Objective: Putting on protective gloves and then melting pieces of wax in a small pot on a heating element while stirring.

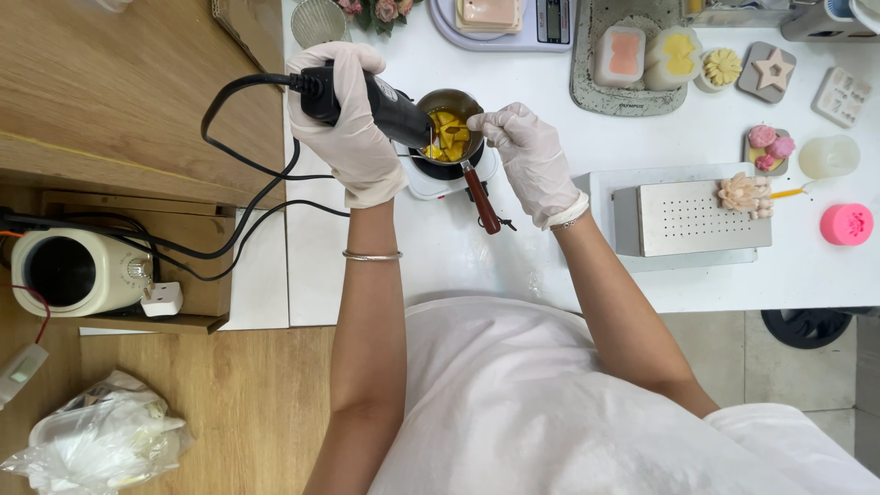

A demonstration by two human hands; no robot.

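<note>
We are gripping black heat gun [367,96] in gloved left hand [346,124], fingers wrapped tight round body, nozzle aiming into small metal pot [449,128]. Pot sitting on white hotplate [423,180], holding yellow chunks [447,134]. Gloved right hand [530,158] pinching thin stick [441,130] over pot. Perforated metal box [692,218] lying right.

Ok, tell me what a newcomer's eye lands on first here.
The gloved left hand aims a black corded heat tool into a small metal pot of yellow chunks at centre top. The gloved right hand holds a thin stick over the pot. A pink mould sits far right.
</note>
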